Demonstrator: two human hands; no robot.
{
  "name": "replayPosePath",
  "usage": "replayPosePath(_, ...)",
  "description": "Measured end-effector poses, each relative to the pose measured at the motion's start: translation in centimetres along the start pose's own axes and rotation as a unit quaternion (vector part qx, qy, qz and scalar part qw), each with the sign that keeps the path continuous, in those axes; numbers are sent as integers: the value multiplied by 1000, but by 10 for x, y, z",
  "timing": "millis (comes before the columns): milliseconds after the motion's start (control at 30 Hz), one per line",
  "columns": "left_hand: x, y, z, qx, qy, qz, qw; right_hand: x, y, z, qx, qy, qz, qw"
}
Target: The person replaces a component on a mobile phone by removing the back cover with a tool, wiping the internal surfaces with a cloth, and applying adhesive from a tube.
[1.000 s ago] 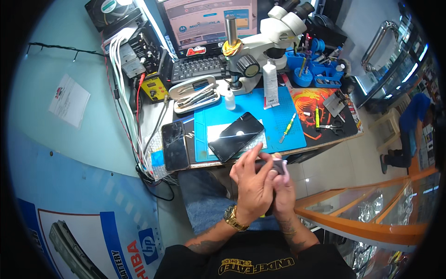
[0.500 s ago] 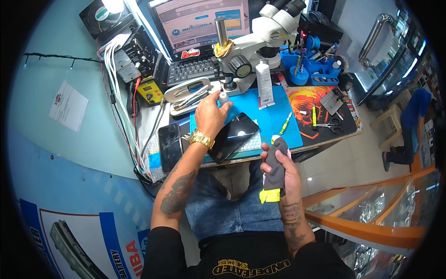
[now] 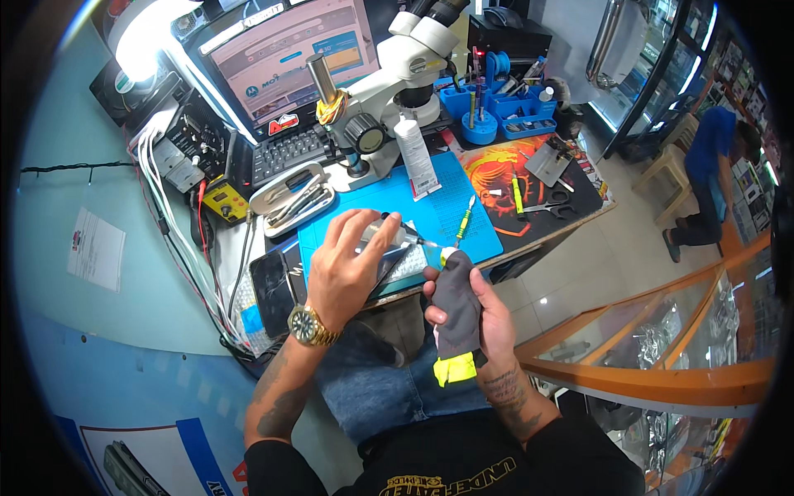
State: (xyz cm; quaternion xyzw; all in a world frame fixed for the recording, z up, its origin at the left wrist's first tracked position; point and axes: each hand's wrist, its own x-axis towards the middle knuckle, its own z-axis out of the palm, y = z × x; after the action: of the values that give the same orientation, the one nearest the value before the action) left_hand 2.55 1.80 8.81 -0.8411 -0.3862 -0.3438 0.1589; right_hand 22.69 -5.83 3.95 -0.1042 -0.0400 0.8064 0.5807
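My left hand (image 3: 347,269) grips a small clear squeeze bottle (image 3: 387,236) with a thin nozzle, tilted so the tip points right toward my right hand. My right hand (image 3: 480,318) holds a grey cloth with a yellow end (image 3: 457,318) bunched upright, its top just under the nozzle tip. Both hands hover at the front edge of the blue work mat (image 3: 397,211). Below my left hand lies a dark phone (image 3: 389,269), mostly hidden. A gold watch is on my left wrist.
A white microscope (image 3: 397,62) stands behind the mat, with a white tube (image 3: 415,157) beside it. A laptop (image 3: 281,58), tool tray (image 3: 291,198), another phone (image 3: 271,281), screwdriver (image 3: 465,221) and blue tool holders (image 3: 500,103) crowd the bench. A person in blue (image 3: 715,178) crouches at right.
My left hand reached to the bench, took the small bottle and brought it back over the cloth. My right hand kept the cloth and raised it toward the nozzle.
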Motion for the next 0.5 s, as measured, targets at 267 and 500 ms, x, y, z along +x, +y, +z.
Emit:
replayPosePath(267,12,10,-22,52,36,67,996,-11,-1,8,1,-23,0,1000)
replayPosePath(500,18,11,-31,71,38,83,993,-13,0,8,-10,-32,2,999)
